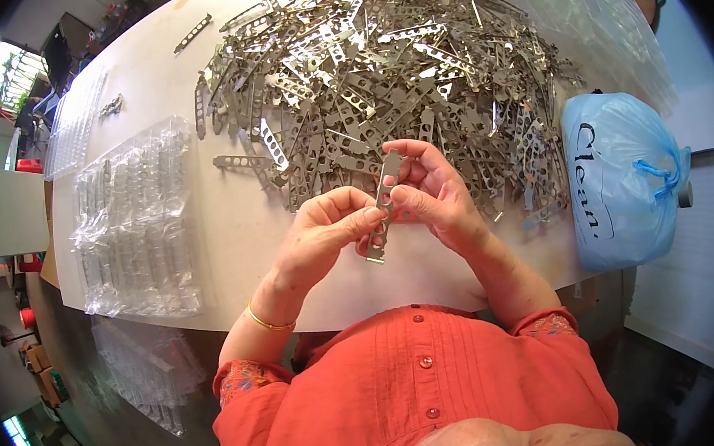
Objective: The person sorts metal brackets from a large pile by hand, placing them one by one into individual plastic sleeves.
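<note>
Between my two hands, above the front of the table, I hold a flat metal bracket (384, 195) with a row of round holes and a bent lower end. My left hand (324, 230) pinches its lower half between thumb and fingers. On the upper half, my right hand (435, 195) grips with its thumb and curled fingers. Just beyond my hands spreads a large heap of similar metal brackets (361, 78), lying in every direction. One loose bracket (241, 161) lies at the heap's left edge, near my left hand.
Clear plastic trays (136, 225) in wrapping lie at the table's left, with another clear tray (76, 120) behind. A blue plastic bag (624, 174) marked "Clean" stands on the right. Clear plastic sheets (585, 16) cover the back right. More plastic (149, 369) sits below the left edge.
</note>
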{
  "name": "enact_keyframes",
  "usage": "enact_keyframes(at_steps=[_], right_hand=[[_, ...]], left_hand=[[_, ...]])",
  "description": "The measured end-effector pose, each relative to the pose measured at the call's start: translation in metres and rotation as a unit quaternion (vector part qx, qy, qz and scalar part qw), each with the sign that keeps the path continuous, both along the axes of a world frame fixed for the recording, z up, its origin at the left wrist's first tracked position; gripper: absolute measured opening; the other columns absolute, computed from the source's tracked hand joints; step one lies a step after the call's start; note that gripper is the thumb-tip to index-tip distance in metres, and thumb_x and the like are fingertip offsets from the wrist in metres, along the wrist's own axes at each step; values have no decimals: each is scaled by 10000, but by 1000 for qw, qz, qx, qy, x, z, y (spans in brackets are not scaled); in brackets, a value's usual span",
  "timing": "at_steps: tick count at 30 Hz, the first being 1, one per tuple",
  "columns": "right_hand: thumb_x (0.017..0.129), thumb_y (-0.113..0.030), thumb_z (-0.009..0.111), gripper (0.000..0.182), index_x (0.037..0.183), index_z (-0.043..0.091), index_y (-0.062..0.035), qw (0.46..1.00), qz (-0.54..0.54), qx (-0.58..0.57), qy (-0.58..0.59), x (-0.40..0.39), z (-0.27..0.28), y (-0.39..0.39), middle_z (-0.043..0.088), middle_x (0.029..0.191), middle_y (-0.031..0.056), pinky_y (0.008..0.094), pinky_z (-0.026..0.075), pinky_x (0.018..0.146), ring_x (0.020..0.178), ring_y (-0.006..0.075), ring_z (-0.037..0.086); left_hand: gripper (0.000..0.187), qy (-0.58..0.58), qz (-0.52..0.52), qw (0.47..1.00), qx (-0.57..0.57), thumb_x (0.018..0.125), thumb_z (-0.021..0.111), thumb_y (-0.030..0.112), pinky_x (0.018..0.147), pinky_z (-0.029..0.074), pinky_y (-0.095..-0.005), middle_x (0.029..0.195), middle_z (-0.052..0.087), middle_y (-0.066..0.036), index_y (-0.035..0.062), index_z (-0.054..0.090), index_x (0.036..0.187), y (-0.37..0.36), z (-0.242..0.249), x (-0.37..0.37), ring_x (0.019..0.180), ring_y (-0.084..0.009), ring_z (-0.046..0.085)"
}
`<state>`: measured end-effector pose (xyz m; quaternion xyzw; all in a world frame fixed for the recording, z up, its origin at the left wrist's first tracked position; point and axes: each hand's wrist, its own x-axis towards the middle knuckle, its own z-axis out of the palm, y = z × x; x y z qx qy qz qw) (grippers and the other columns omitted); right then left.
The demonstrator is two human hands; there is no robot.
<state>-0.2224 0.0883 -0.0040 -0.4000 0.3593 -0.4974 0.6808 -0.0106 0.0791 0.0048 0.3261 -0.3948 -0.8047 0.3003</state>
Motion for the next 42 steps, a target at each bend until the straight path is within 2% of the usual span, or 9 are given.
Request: enact_keyframes(at_steps=[10,19,27,30,32,33,34,36,42], right_hand=[[934,-94,680,597,1436,368,-11,997,59,-4,-45,-1,-4,1,586,1032,71,295,546,765,877,131,609],[1053,-343,518,425,1306,611,-15,993,112,-7,38,6,-9,7,680,917,22,246,508,701,753,81,612],[1080,-322,432,422,1171,652,26,997,76,10,10,-2,-13,4,679,956,74,255,518,664,759,105,622],[1078,-322,438,405,1091,665,13,1000,16,-1,20,-1,-16,5,678,924,79,251,522,633,718,94,607],[1078,-321,438,403,1046,667,10,1000,14,22,0,-1,-14,5,678,911,88,242,527,615,708,92,607],[1076,-330,445,394,1052,673,-9,1000,17,20,1,-1,-13,6,678,915,69,227,505,619,698,76,594],[1075,-339,452,386,1057,679,-27,1000,20,17,2,-1,-13,6,678,919,49,212,483,623,688,59,582],[1075,-340,450,389,1057,677,-24,1000,27,14,2,1,-10,6,676,917,50,213,486,622,686,61,586],[1077,-346,446,400,1059,673,-18,999,35,15,13,2,-10,7,672,914,52,212,494,619,670,68,601]], left_hand=[[156,69,40,995,67,993,638,176,709,514,-247,939,687,-63,27,628,1036,9,-12,-6,778,-101,636],[175,-14,26,995,-94,1030,573,144,701,544,-267,920,673,-65,-25,614,1049,23,-7,-15,776,-110,633],[195,-168,44,956,-237,1034,548,102,737,546,-251,948,689,-58,-41,635,1135,16,5,-3,825,-103,649],[144,-338,136,860,-357,973,578,-17,752,541,-259,940,697,-53,-25,674,1080,-3,1,25,839,-104,647],[162,-452,244,709,-483,893,623,-25,752,532,-373,941,689,-177,-10,663,1049,-25,-9,47,851,-320,674],[231,-535,219,623,-527,859,592,-53,804,531,-409,1007,693,-174,6,655,1073,-34,-9,62,903,-351,659],[231,-536,219,621,-528,859,592,-53,804,531,-409,1007,693,-174,6,655,1073,-41,-12,72,903,-351,659],[284,-636,207,513,-538,822,589,-52,854,527,-408,1063,692,-138,18,647,1091,-51,-26,89,962,-335,642],[230,-657,165,487,-551,867,574,5,878,513,-407,1065,703,-116,46,655,1079,-62,-42,101,982,-329,635]])
